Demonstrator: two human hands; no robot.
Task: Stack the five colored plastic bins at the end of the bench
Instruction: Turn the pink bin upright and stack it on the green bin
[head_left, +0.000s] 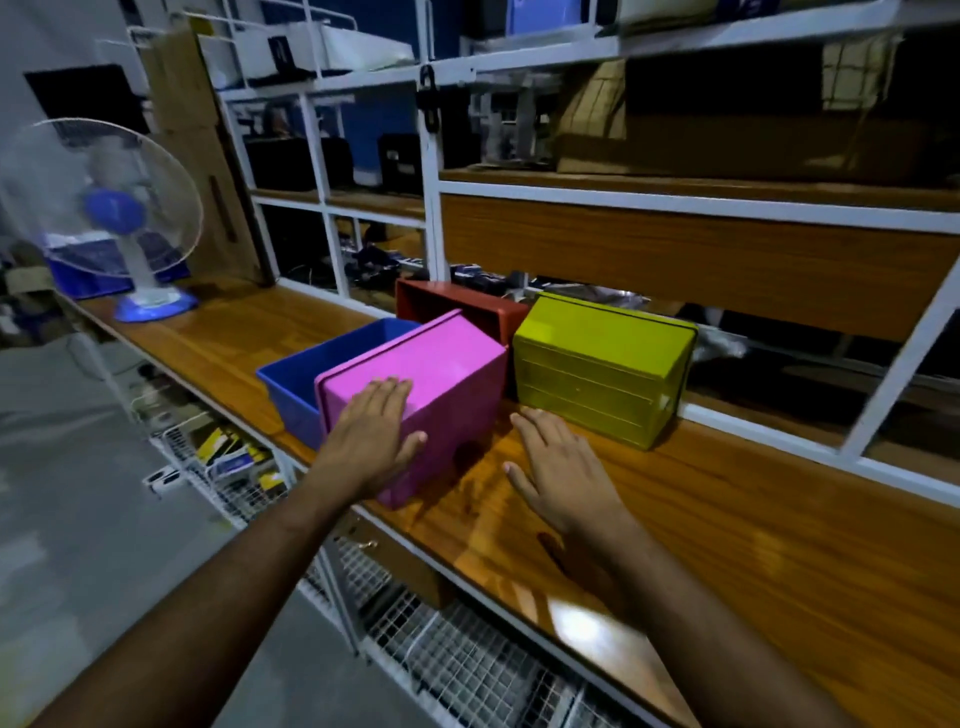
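Observation:
A pink bin (441, 374) lies upside down and tilted on the wooden bench (727, 519), leaning partly over a blue bin (296, 382) that stands upright with its mouth up. My left hand (376, 434) rests flat on the pink bin's near top corner, fingers spread. Behind it a red bin (467, 306) lies on its side, partly hidden. A yellow-green bin (597, 374) stands upside down to the right. My right hand (558, 467) hovers open just above the bench, between the pink and yellow-green bins, touching neither.
A blue and white table fan (111, 218) stands at the bench's far left end. White metal shelving (431, 208) with boxes rises behind the bins. Wire baskets (467, 670) hang below the bench edge. Bare bench wood stretches between the fan and the blue bin.

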